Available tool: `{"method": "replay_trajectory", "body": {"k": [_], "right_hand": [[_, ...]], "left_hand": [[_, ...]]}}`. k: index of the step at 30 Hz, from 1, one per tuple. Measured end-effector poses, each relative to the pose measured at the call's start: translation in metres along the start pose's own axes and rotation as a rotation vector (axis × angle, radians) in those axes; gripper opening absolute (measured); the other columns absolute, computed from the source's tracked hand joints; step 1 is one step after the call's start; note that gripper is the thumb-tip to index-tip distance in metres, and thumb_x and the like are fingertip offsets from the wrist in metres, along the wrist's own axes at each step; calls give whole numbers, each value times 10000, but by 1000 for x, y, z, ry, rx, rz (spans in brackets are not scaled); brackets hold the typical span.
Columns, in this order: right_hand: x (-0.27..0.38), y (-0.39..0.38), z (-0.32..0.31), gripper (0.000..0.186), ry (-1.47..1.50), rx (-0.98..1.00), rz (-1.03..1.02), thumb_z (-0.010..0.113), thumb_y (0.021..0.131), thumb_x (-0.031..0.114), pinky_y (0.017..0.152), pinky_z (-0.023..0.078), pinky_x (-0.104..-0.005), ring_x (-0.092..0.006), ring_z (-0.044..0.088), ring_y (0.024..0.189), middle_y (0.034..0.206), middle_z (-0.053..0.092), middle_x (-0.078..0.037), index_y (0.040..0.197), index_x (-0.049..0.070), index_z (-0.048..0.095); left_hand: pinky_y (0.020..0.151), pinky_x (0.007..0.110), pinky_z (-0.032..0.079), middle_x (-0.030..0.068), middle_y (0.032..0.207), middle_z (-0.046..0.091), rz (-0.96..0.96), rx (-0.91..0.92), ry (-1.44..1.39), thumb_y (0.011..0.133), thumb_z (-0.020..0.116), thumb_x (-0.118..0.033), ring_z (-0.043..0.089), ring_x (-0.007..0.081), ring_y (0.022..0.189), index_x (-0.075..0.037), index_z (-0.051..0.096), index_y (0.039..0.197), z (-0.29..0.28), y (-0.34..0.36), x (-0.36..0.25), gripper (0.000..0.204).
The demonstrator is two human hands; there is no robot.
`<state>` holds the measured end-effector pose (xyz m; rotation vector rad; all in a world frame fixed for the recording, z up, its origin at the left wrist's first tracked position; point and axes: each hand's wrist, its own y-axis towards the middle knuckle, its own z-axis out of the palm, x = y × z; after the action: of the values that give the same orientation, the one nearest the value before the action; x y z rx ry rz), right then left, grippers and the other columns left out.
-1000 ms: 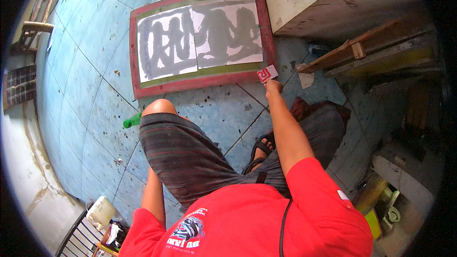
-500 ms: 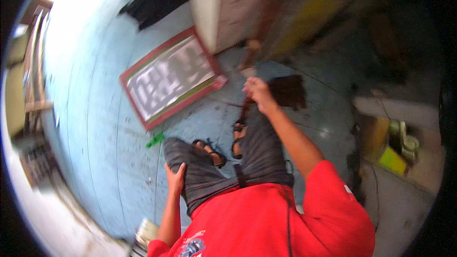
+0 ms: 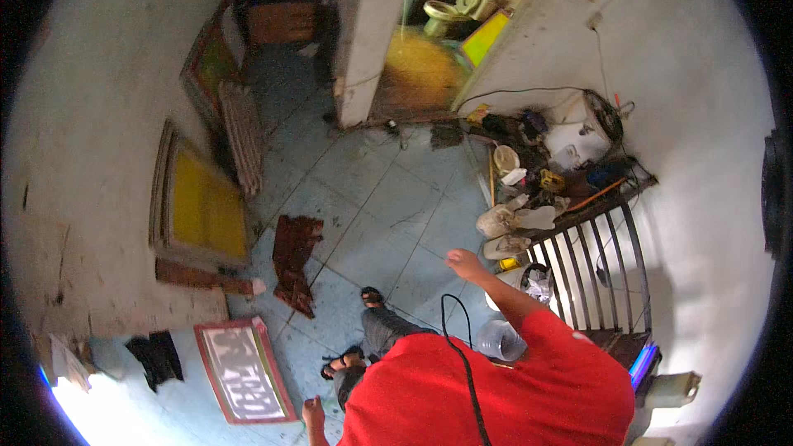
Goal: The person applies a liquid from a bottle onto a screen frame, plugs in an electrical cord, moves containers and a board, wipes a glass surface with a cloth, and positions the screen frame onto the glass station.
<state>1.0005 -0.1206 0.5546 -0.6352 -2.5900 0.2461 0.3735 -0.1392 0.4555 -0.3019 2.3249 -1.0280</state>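
Note:
My right hand (image 3: 465, 264) is raised at the centre right, fingers curled with nothing visible in them, near a metal rack (image 3: 628, 239) and clutter. Lower down, my left hand (image 3: 312, 411) hangs beside my leg, loosely closed and seemingly empty. Left of it, a red-bordered frame (image 3: 198, 355) lies on the blue tiles with grey-patterned white sheets (image 3: 242, 376) on it and a small red-and-white card (image 3: 258, 326) at its upper right corner. A crumpled brown cloth (image 3: 293, 256) lies beyond my sandalled feet, and a dark cloth (image 3: 153, 359) is left of the frame.
Yellow-meshed frames (image 3: 206, 206) lean on the left wall. A dim passage runs ahead, beside a doorway (image 3: 355, 74) showing a toilet (image 3: 442, 12). Assorted tools and containers (image 3: 570, 157) crowd the right wall, with a cable (image 3: 529, 91) along it.
I have risen and turned right, so the bordered frame has shifted to the lower left. The card has left my right hand for the frame's corner. My left hand is off my knee.

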Motion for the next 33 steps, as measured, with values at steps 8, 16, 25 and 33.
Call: {"method": "replay_trajectory", "body": {"k": [8, 16, 25, 33], "right_hand": [[-249, -104, -26, 519, 129, 32, 630, 598, 752, 440, 925, 395, -337, -314, 500, 1084, 1116, 566, -177, 1055, 18, 601], [-310, -50, -121, 513, 380, -182, 541, 582, 775, 432, 881, 418, -399, -350, 531, 1022, 1084, 568, -210, 1037, -8, 583], [-281, 174, -246, 484, 685, -301, 295, 619, 794, 277, 832, 460, -330, -245, 587, 971, 1115, 572, -170, 1150, -31, 508], [-356, 260, -352, 428, 769, -434, 446, 626, 795, 213, 804, 458, -312, -199, 593, 920, 1048, 608, -142, 1133, -31, 528]], "left_hand": [[673, 479, 437, 246, 797, 592, 56, -199, 202, 848, 491, -352, 570, 401, 758, 27, 603, 843, 4, 81, -96, 396], [687, 465, 443, 242, 855, 589, 212, 23, 293, 852, 484, -335, 573, 380, 803, 22, 605, 879, 86, 96, -360, 378], [702, 449, 450, 237, 920, 586, 237, 107, 435, 856, 476, -315, 577, 355, 852, 16, 606, 920, 109, 187, -576, 361], [716, 435, 456, 234, 978, 583, 376, 161, 785, 860, 470, -298, 580, 334, 897, 10, 607, 956, 96, 371, -793, 351]]}}
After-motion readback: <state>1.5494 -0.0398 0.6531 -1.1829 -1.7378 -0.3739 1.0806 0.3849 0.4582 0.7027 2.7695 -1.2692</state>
